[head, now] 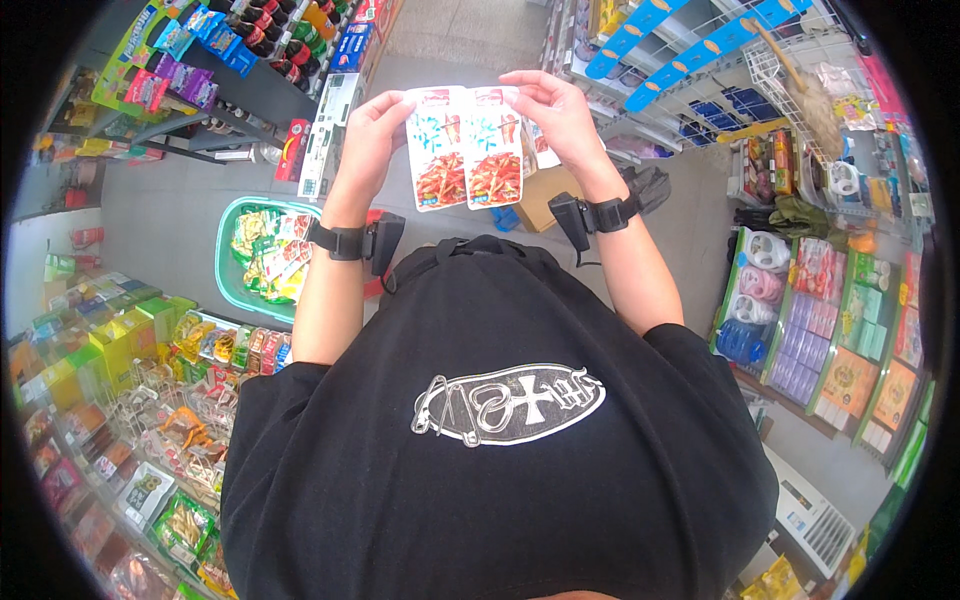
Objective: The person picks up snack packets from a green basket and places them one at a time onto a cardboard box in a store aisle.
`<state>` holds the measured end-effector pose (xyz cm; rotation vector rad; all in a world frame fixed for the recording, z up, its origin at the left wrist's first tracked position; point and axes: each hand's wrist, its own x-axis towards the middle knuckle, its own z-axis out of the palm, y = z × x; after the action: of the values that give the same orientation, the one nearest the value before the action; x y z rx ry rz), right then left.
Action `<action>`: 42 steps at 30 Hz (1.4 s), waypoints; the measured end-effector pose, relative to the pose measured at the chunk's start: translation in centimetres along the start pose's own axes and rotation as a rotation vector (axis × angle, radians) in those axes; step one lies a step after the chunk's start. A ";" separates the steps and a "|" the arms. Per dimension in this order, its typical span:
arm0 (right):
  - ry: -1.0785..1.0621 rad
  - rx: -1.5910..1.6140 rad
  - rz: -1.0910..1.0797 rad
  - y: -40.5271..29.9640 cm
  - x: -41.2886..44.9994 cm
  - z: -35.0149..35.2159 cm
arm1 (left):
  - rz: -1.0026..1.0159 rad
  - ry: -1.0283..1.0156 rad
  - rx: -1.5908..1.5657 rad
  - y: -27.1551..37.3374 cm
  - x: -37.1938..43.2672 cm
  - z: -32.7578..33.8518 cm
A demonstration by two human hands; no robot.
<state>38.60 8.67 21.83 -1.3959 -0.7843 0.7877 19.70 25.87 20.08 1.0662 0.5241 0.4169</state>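
Two white snack pouches printed with reddish food strips hang side by side in front of me, their edges meeting or slightly overlapping. My left hand (373,126) pinches the upper corner of the left pouch (436,150). The right pouch (495,150) is gripped at its top corner by my right hand (561,116). Behind that hand, part of another printed packet (546,152) shows; whether the fingers hold it too is hidden. Below my left hand, a teal plastic basket (223,259) on the floor contains green, yellow and white snack packets (262,251).
An open cardboard box (546,199) sits on the floor beyond my torso. Shelves of bottled drinks (289,45) rise at upper left, and racks of packaged snacks (180,435) at lower left. On the right are wire baskets (795,75) and shelves with boxed goods (806,330).
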 end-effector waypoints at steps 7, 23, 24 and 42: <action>0.013 -0.080 -0.033 -0.4 -0.4 0.1 | 0.032 -0.005 0.050 -0.8 0.1 -0.5; 0.034 -0.053 0.011 0.6 -1.1 -0.2 | 0.024 -0.004 0.083 -1.3 -0.3 -0.2; 0.034 -0.052 0.011 0.4 -1.2 -0.1 | 0.024 -0.003 0.084 -1.3 -0.4 -0.2; 0.027 -0.083 -0.032 1.6 -1.9 0.2 | 0.010 0.017 0.137 -1.5 -1.4 -0.4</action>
<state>37.45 7.20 20.22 -1.4616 -0.8247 0.7169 18.41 24.69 18.83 1.1985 0.5695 0.4034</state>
